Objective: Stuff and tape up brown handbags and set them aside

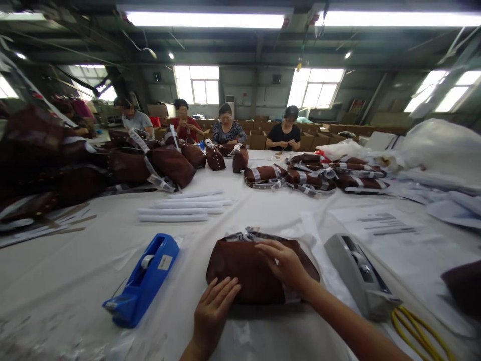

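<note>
While the brown bag [248,265] lies at the near middle of the table [176,265], both hands rest on it: the left hand [216,306] on its near left corner, the right hand [283,263] across its upper right part. Neither grip is closed on anything; the fingers lie extended over the surface, and whether the thumbs meet them I cannot tell. A blue tape dispenser [145,281] stands to the left and a gray tape dispenser [363,276] just to the right, beside a yellow loop [421,333], so the bag is flanked closely. Beyond it lie white rolls [184,205], and farther off a heap of brown bags [150,163] at left, wrapped bags [315,173] and clear plastic [439,150] at right. Four people sit across the far side.
</note>
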Motion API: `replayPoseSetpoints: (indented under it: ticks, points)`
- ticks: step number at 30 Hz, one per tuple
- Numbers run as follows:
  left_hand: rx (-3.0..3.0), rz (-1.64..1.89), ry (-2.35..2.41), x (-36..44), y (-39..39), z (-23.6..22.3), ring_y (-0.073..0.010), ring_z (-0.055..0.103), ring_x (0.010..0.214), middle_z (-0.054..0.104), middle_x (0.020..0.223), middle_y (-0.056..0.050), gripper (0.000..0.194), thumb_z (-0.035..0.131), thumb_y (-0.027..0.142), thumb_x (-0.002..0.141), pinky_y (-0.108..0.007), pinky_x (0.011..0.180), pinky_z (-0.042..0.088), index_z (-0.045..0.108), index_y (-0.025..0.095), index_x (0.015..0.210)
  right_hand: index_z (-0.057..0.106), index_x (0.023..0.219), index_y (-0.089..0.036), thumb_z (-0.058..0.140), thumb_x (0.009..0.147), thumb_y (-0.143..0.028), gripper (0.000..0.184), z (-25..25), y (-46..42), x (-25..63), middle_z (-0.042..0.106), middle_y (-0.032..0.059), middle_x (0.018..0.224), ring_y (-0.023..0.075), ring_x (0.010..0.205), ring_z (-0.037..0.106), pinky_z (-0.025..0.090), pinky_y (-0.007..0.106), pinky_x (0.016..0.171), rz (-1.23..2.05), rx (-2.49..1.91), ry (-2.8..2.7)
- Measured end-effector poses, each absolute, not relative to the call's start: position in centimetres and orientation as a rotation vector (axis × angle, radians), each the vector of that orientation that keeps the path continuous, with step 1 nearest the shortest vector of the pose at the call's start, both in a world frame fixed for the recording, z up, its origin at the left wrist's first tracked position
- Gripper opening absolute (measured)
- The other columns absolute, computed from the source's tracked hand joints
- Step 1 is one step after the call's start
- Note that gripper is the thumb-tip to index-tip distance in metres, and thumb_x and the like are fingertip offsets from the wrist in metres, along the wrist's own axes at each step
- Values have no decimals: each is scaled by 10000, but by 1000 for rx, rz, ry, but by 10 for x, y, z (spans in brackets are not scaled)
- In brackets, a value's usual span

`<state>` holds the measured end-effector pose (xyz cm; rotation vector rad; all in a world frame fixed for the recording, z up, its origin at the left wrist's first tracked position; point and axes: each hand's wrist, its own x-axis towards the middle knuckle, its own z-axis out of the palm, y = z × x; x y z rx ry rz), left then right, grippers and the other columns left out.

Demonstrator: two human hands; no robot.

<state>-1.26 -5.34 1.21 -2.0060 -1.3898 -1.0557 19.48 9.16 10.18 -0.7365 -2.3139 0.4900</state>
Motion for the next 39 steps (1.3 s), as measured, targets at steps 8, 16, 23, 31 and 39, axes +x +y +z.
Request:
replayPoseSetpoints:
  ticks: [8,16,23,31,39]
  points:
    - [-1988,-1129,-1368,-11,-54,3,-100,670,1112,749,1140,25,356,411,123,1016,-291,1145,398,691,260,1187,777,1062,-271,618,871,-128,287,75,187,119,505,89,1490,314,1439,374,382,490,1154,282,-581,-2936]
    - [-1965,-1191,-1338,-14,-46,-5,-110,657,1140,748,1140,28,356,395,140,1022,-312,1177,357,706,251,1155,743,1114,-339,675,817,-68,408,61,217,69,372,22,1586,335,1486,272,271,607,1170,150,-242,-3249]
    - [-1967,-1170,-1358,-13,-44,-5,-112,654,1142,737,1169,37,338,411,151,1022,-319,1179,351,708,251,1149,785,876,-216,667,840,-80,183,48,209,49,516,80,1485,342,1439,373,246,605,1183,-54,-227,-3302]
    - [-1949,-1131,-1377,-12,-50,2,-95,659,1121,735,1171,54,334,413,156,1028,-300,1174,353,705,262,1148,769,881,-198,635,848,-77,183,69,206,43,544,69,1466,273,1405,436,407,435,1111,-82,-38,-3357]
    - [-1955,-1190,-1403,-8,-51,3,-85,651,1119,732,1177,67,329,408,165,1035,-301,1178,339,694,263,1163,756,1003,-268,677,866,-243,160,105,217,42,472,36,1526,229,1322,525,501,333,978,-13,39,-3397]
